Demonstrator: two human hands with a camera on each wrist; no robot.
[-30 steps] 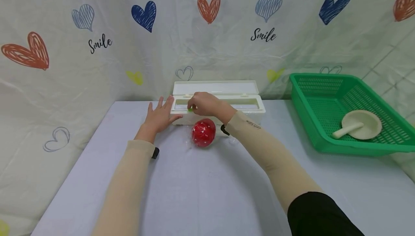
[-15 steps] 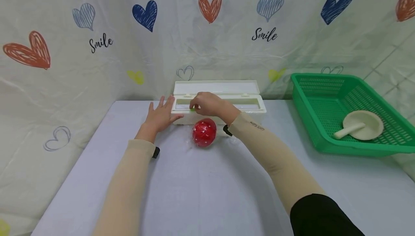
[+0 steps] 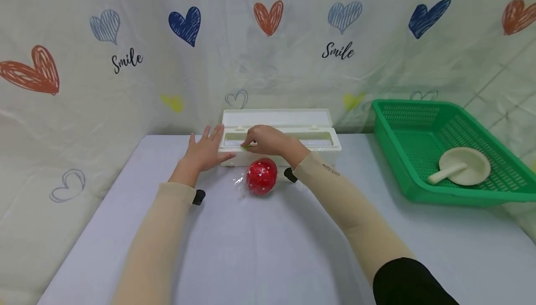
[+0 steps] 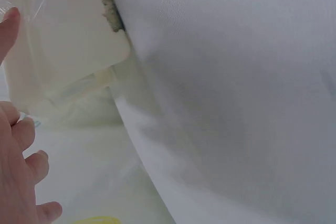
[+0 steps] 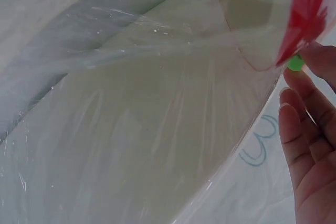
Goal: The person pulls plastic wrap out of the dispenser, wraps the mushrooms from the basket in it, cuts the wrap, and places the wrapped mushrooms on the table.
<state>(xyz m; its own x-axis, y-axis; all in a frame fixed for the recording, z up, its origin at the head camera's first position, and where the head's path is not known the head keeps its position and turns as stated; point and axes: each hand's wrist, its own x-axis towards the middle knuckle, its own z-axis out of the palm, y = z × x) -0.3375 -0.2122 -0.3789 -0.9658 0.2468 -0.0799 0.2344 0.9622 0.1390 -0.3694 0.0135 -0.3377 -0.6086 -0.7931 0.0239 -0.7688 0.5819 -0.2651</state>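
Note:
A long white cling film dispenser (image 3: 239, 157) lies at the table's back edge with its lid (image 3: 276, 118) raised. My left hand (image 3: 204, 152) rests against the dispenser's left end, fingers spread and thumb along the front face. Between thumb and index finger, my right hand (image 3: 270, 141) pinches a small green slide cutter (image 5: 295, 63) at the front rim, left of the middle. Clear cling film (image 5: 157, 93) hangs over the dispenser's front. A red ball with white dots (image 3: 261, 176) sits just in front, with clear film about it; the right wrist view shows only part of its red.
A green perforated basket (image 3: 412, 196) stands at the right of the table. Inside it lies a cream round dish with a handle (image 3: 471, 169). A white cloth (image 3: 251, 254) covers the table, and a heart-print curtain (image 3: 301, 77) hangs close behind the dispenser.
Both hands, the dispenser and the ball keep nearly the same places. The head view has tilted slightly, so the scene sits a little lower.

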